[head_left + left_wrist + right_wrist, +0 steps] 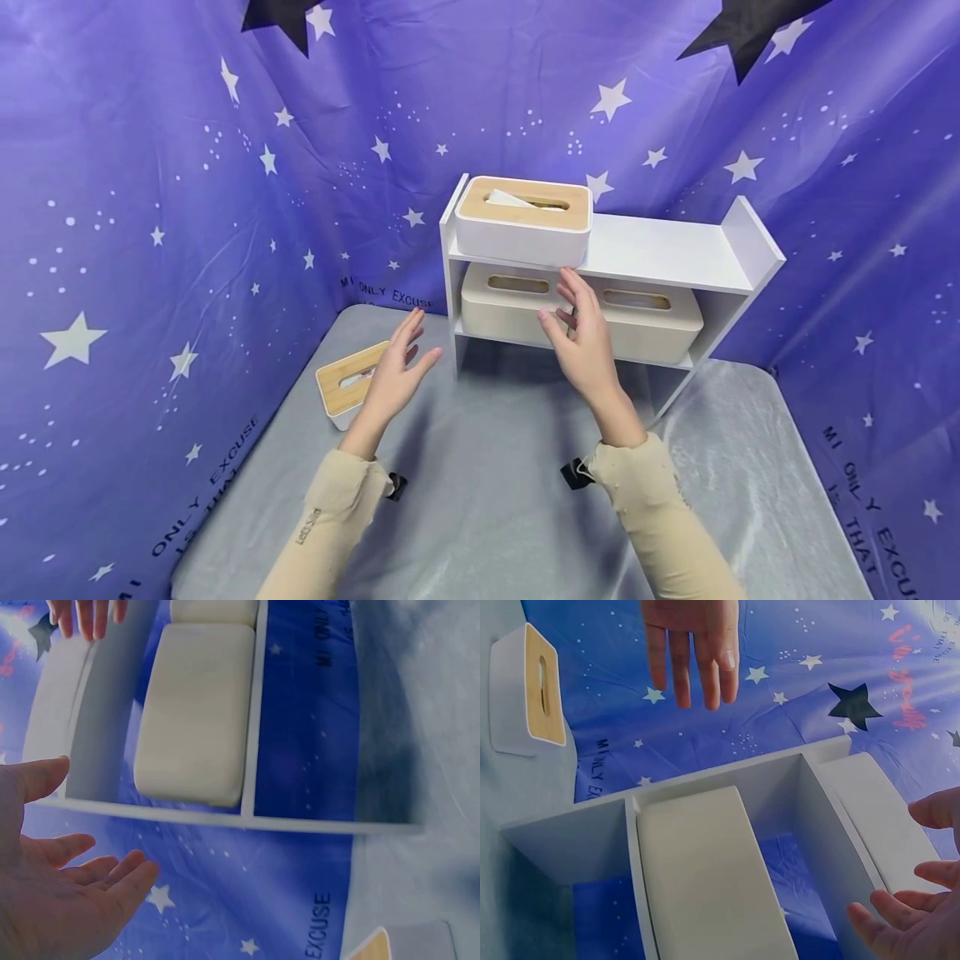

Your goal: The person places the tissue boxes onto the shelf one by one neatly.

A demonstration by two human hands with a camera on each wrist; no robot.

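My left hand point(396, 375) hovers with loosely extended fingers, overlapping a white tissue box with a wooden lid point(347, 365) on the table in the head view. Nothing is in its grasp. My right hand point(587, 346) is raised before the white two-tier shelf point(667, 250), fingers spread and holding nothing. On the shelf's upper tier, at the left end, stands another wooden-lidded tissue box point(521, 242) with tissue showing in its slot. Two cream tissue boxes with oval slots, a left one point(506, 315) and a right one point(652, 337), sit side by side below; my right hand partly covers them.
A grey cloth-covered table point(495, 500) carries the shelf near its back edge. The shelf's raised right side panel point(750, 242) stands up above the upper tier. Purple star-patterned curtains point(187, 208) hang close around the table.
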